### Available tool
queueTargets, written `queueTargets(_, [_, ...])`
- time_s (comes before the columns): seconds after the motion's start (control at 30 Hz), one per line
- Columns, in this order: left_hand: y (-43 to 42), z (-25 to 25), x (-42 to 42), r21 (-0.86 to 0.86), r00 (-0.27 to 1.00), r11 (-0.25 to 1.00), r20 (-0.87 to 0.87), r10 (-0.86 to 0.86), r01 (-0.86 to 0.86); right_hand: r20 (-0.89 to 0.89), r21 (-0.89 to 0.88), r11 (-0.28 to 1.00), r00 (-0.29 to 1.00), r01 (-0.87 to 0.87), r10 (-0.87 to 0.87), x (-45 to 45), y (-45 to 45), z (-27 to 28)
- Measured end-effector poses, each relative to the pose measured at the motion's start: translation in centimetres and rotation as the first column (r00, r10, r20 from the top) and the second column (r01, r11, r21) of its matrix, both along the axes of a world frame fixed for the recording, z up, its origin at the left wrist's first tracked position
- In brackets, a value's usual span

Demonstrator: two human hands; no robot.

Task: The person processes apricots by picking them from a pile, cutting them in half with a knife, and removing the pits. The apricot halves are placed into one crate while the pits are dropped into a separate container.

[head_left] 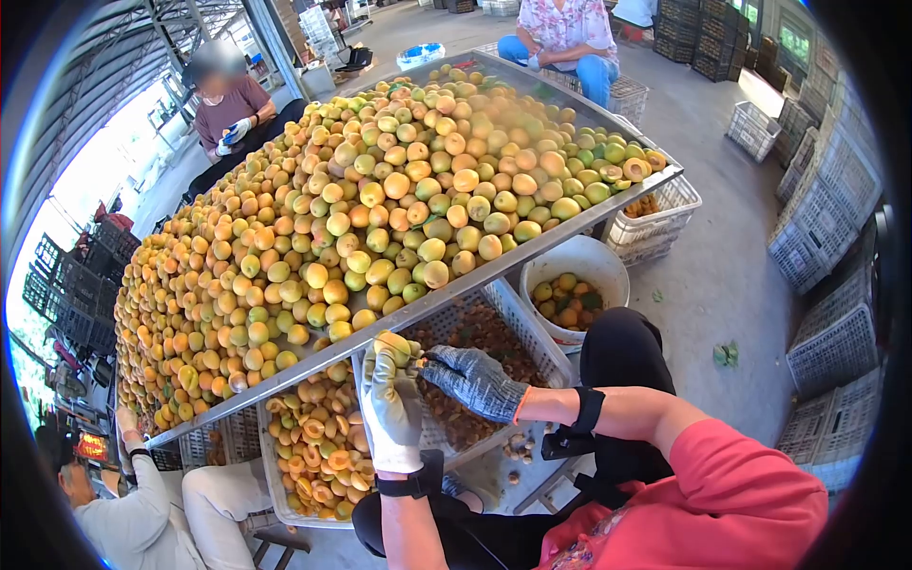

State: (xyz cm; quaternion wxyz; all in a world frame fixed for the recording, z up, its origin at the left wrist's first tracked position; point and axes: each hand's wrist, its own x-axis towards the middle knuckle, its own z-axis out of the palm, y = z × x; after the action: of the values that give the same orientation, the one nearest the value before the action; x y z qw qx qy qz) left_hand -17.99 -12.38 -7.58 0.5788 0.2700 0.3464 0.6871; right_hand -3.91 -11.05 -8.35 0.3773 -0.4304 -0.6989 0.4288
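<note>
"Head view: where's the apricot (393, 346)?"
"Round, yellowish, pinched in the pale-gloved grip of the left hand (390, 399), just beside the metal-rimmed table (503, 267)."
"And the right hand (475, 382)?"
"Knit-gloved in grey, curled; I can't tell what its grip holds."
"Around?"
"Latticed plastic crate (532, 328), round white bucket (606, 268)."

Looks like a fruit-processing shed. Has a ribbed metal roof (95, 100) beyond the table (494, 271), up at its left, with daylight pouring in below, and a plain grey floor (698, 294) to its right. Carries a great heap of apricots (397, 185) on the table, far beyond a home kitchen's needs. Shows crates (826, 223) stacked to the table's right, apricot halves (338, 460) in a crate (313, 522) under its near edge, and people (570, 33) seated around it.
</note>
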Motion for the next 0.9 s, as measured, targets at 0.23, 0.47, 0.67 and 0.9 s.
queueTargets(0.23, [0.4, -1.2, 1.6, -0.018, 0.948, 0.995, 0.305, -0.090, 0.100, 0.048, 0.243, 0.966, 0.994, 0.084, -0.098, -0.3, -0.2, -3.2])
queueTargets(0.47, [2.9, -4.7, -4.1, 0.220, 0.880, 0.965, 0.418, -0.226, 0.143, -0.172, 0.176, 0.984, 0.985, 0.029, 0.001, 1.4, -2.5, -5.7])
queueTargets(0.67, [-0.8, 1.0, 3.2, 0.093, 0.753, 0.996, -0.654, 0.070, -0.012, -0.231, -0.127, 0.991, 0.970, 0.046, -0.075, 3.5, 0.9, 0.2])
queueTargets(0.9, [-1.7, -0.3, 5.8, 0.223, 0.274, 0.963, -0.926, 0.258, -0.151, -0.163, -0.264, 0.955, 0.969, 0.136, -0.184, 1.8, 2.4, -0.5])
